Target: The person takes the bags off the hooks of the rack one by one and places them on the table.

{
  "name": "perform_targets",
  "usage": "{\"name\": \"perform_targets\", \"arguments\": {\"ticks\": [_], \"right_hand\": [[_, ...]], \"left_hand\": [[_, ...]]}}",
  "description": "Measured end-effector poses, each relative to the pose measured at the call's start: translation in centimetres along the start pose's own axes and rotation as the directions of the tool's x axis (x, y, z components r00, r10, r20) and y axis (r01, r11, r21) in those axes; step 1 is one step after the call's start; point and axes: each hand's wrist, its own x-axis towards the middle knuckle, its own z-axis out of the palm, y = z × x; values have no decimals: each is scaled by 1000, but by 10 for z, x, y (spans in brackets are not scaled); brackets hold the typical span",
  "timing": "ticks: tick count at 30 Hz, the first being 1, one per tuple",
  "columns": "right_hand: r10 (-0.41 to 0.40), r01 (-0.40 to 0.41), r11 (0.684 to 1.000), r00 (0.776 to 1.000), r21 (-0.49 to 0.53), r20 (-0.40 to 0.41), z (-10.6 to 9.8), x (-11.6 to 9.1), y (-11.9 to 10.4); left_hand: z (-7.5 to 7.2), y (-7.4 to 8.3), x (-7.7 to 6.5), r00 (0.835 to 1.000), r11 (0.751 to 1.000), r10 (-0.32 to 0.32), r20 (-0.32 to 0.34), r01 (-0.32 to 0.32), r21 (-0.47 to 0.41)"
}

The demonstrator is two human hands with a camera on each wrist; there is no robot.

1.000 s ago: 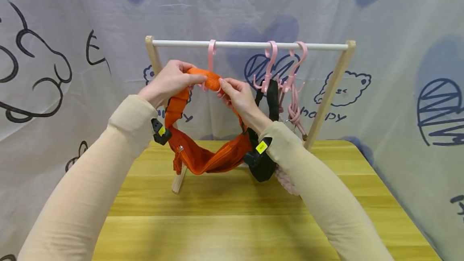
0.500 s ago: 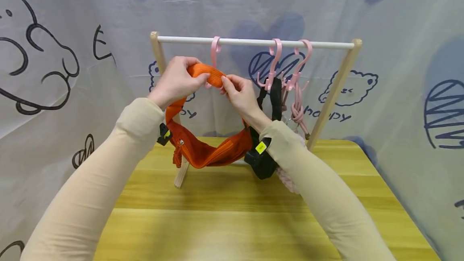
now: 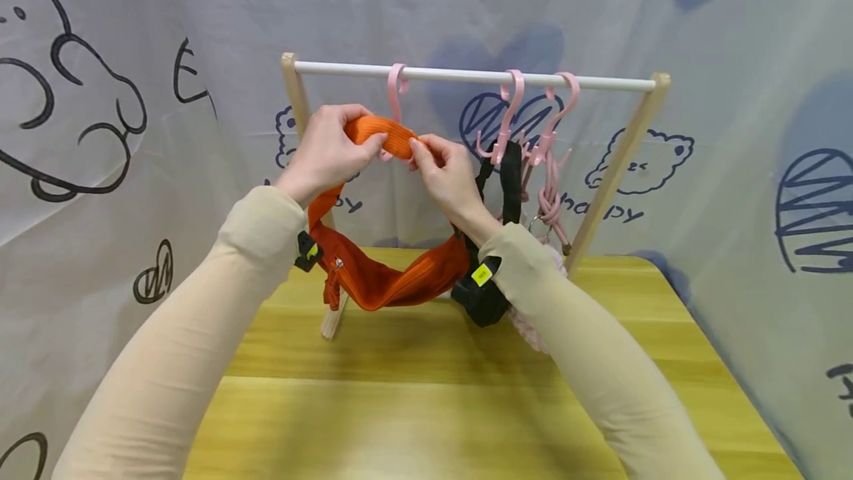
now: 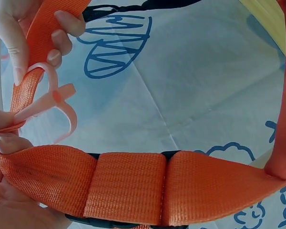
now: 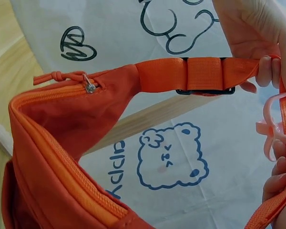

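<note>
An orange waist bag (image 3: 400,284) hangs in a loop below my hands, its zipper facing up. Its webbing strap (image 3: 381,132) arches at the prongs of the left pink hook (image 3: 395,91). My left hand (image 3: 331,150) grips the strap on the left, thumb along its front. With thumb and fingers, my right hand (image 3: 449,176) pinches it just right of the hook. In the left wrist view, the hook's curved prongs (image 4: 69,112) lie against the strap between both hands. A black slider buckle (image 5: 205,91) sits on the strap in the right wrist view.
The hook hangs from a white rod (image 3: 460,75) on a wooden-legged rack (image 3: 616,161). Two more pink hooks stand to the right, one with a black bag (image 3: 485,306), the other with a pink cord (image 3: 549,198). A wooden table (image 3: 400,421) lies below.
The head view has shifted slightly. The strap now arches in front of the hook's prongs, which showed more a second ago. Both hands keep their hold, the left spread slightly wider around the strap.
</note>
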Motion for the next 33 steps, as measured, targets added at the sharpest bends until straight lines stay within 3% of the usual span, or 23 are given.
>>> {"name": "perform_targets", "arguments": {"ticks": [7, 18, 25, 33], "right_hand": [[-15, 14, 999, 1000, -35, -25, 0, 0, -1], [31, -32, 993, 999, -111, -18, -4, -3, -7], [26, -26, 990, 1000, -140, 2, -5, -8, -12], [48, -46, 984, 999, -170, 4, -17, -9, -12]], "left_hand": [[0, 0, 3, 999, 998, 32, -8, -32, 59], [0, 0, 3, 998, 997, 57, 3, -57, 59], [1, -4, -3, 1000, 999, 25, -18, -24, 45], [9, 7, 3, 1000, 996, 14, 2, -15, 83]]}}
